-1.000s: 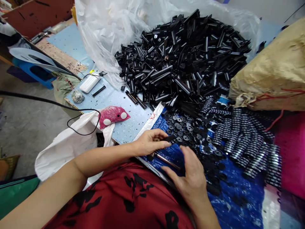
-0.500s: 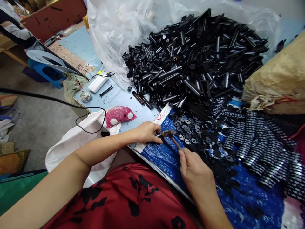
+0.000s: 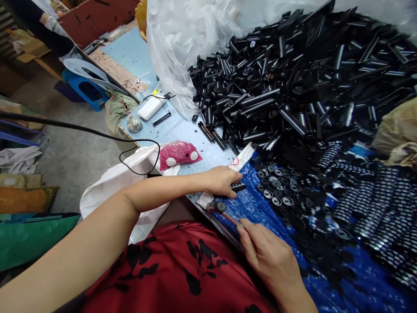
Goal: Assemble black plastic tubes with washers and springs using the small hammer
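Head camera: it looked out from the wearer's head, forward and steeply down, with the red garment [image 3: 169, 274] nearest the lens at 6 o'clock.
Hands: the left hand [image 3: 224, 180] showed close by, near mid-view; the right hand [image 3: 269, 252] showed closer at 5 o'clock.
Black heap [image 3: 286, 82]: it stood farther off at 2 o'clock, cut by the frame.
Grey floor [image 3: 78, 141]: the view took it in at 9 o'clock, below table height.
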Motion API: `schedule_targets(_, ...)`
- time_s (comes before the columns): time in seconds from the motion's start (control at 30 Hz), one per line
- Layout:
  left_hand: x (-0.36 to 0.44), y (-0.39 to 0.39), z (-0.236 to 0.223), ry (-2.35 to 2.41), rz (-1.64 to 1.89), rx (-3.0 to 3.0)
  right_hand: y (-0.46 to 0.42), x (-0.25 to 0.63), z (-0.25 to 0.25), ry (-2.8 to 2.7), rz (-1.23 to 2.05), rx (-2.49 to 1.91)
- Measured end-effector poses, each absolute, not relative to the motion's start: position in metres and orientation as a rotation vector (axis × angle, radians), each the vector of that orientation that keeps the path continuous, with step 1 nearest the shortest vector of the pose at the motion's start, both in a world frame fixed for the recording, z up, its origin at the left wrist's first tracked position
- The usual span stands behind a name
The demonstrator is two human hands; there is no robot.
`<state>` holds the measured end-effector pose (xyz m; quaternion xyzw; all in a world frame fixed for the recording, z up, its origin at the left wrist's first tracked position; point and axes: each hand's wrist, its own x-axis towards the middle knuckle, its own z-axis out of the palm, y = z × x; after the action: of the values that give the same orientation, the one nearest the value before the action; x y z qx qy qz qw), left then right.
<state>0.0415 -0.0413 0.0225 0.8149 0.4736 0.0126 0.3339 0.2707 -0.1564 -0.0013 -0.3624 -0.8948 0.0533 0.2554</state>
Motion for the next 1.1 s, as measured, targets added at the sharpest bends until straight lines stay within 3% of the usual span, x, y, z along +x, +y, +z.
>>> schedule_targets(0.2,-0.055,-0.063,0.086,0.943,-0.441,1.957,-0.162,0.314,-0.013,-2.316,0.012,-1.152)
schedule_targets(0.3,-0.074,-0.061,0.101,1.086,-0.412,1.968,-0.159,0.313,-0.021,-2.279,0.026,-1.199)
schedule_targets(0.43,-0.043,-0.028,0.071,1.387,-0.171,2.444,-0.153,0.299,-0.015,-2.263,0.136,-1.19)
schedule_targets(0.6,-0.018,0.026,0.022,1.702,-0.149,2.664,-0.136,0.333,-0.004,-2.146,0.168,-1.491)
schedule_targets(0.73,-0.026,0.032,0.019,1.591,-0.09,2.898,-0.097,0.39,0.008,-1.753,0.037,-1.974)
schedule_targets(0.93,0.002,-0.031,0.028,1.249,0.394,3.114,-0.014,0.415,0.019,-1.632,0.296,-2.358)
schedule_targets(1.1,0.028,-0.069,0.006,1.093,0.254,2.827,0.008,0.412,0.015,-1.56,0.466,-2.407)
